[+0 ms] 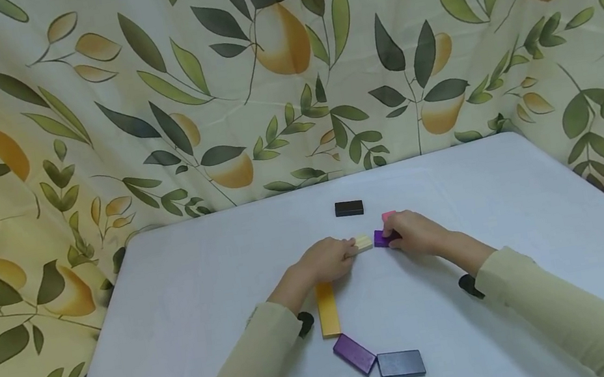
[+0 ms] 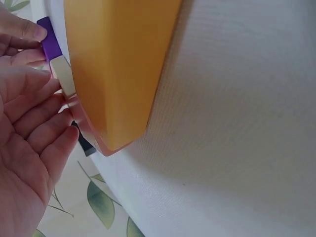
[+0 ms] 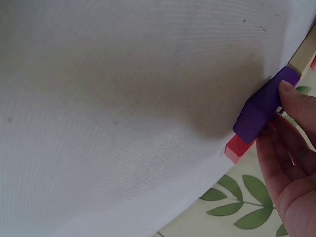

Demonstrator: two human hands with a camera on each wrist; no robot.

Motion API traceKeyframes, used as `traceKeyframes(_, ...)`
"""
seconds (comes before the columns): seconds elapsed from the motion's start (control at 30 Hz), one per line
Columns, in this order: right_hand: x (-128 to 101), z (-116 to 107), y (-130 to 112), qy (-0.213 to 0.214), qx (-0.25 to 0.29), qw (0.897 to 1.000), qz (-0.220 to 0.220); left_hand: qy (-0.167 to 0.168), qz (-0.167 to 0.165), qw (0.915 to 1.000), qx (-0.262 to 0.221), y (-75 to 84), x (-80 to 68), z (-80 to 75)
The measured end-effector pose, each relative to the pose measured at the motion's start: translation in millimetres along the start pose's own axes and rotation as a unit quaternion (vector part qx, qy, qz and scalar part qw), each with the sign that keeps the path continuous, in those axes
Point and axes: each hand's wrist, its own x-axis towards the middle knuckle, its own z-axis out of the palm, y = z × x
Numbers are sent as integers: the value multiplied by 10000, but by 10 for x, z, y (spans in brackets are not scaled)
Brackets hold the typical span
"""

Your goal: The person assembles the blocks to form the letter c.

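We see the left hand (image 1: pixel 326 260) with straight fingers touching a cream block (image 1: pixel 363 243) on the white bench (image 1: pixel 189 298). The right hand (image 1: pixel 416 233) pinches a purple block (image 1: pixel 381 238) in its grip, right beside the cream one. A pink block (image 1: pixel 388 216) sits just behind.

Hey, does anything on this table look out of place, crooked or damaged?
Nothing looks damaged or spilled. The blocks form a loose curve; only the black block lies apart, behind it. The left hand touches the cream block, and the right hand holds the small purple block beside it.
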Motion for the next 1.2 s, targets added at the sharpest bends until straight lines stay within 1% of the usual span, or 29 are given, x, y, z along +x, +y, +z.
traceKeyframes(0.2, 15, 5, -8, -38, -50, 9999, -125, -60, -25, 10000, 44, -6, 0, 3)
traceKeyframes(0.43, 22, -1, -23, -27, -76, 9999, -70, 120, 125, 9996, 210, 3, -2, -3)
traceKeyframes(0.57, 13, -17, -53, 7, -42, 10000, -61, 152, 168, 9994, 270, 16, -18, -17)
traceKeyframes(0.87, 37, -25, -67, -79, -42, 10000, 3, 126, 76, 9997, 172, 26, -10, -33)
traceKeyframes(1.2, 39, -15, -56, -116, -125, 9998, 110, 146, 74, 9996, 227, 32, -5, -35)
